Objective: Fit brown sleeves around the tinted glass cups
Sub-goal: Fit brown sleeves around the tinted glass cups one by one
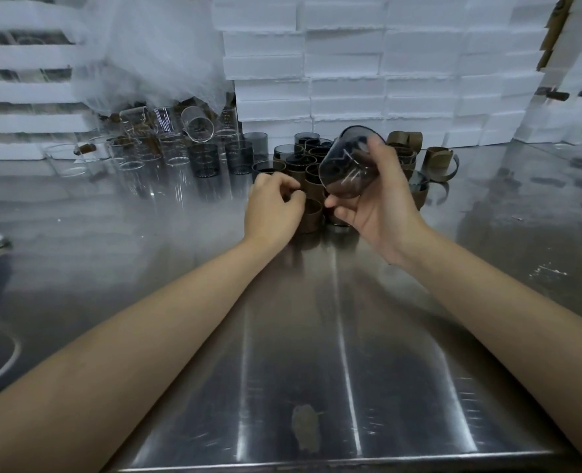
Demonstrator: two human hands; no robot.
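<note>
- The tinted glass cup is in the air over the far middle of the worktop. It is tilted, with its open mouth up and away and its thick base down toward the person.
- The right hand has it in a closed grip. The palm is turned up and inward, the thumb lies under the base and the fingers wrap over the far side of the wall.
- The right forearm reaches in from the lower right, bare, with the wrist bent back.
- Just left of and below the cup, a brown sleeve stands upright on the worktop.
- The left hand sits against the sleeve's left rim, knuckles up and fingers curled in (whether this grip actually pinches the sleeve, I cannot tell).
- Behind both hands stands a cluster of sleeved cups, packed close together.
- Loose sleeves lie open to the right of the cluster.
- Bare dark cups and clear glasses stand to the left, and one clear glass lies tipped on top.
- White foam boxes are stacked along the back.
</note>
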